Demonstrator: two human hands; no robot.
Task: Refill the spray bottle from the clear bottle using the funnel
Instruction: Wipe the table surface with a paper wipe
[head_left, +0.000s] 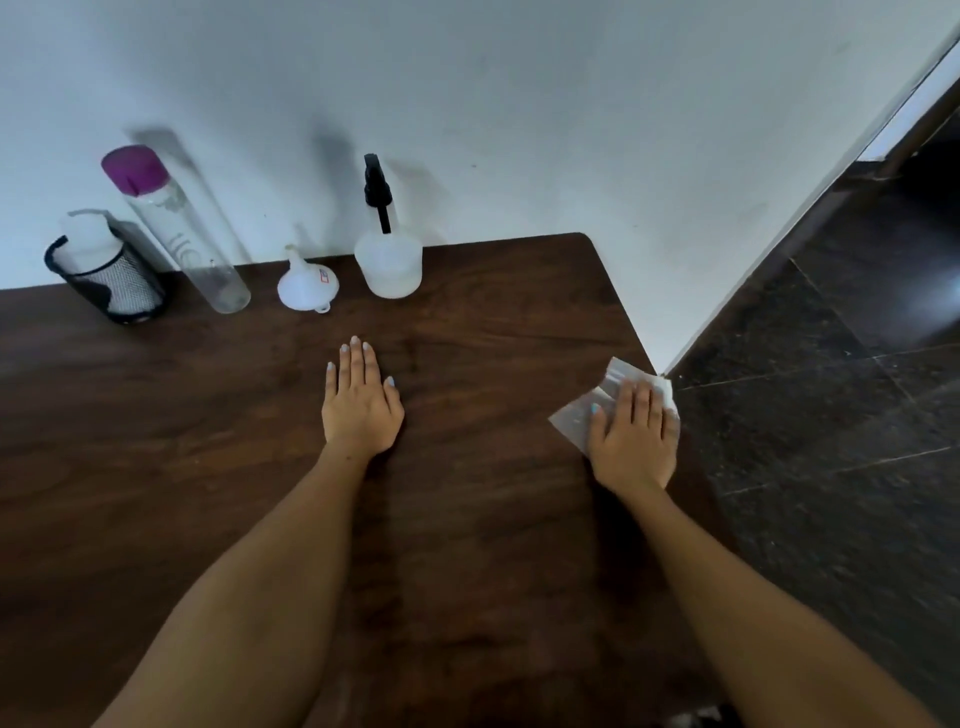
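Spray bottle (388, 260) upright at far edge, straight ahead of flat left hand (361, 405); nearer than right hand (634, 434), flat on tissue (587, 405).

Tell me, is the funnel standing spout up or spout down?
Spout up: the funnel rests on its wide mouth on the table, narrow stem pointing upward.
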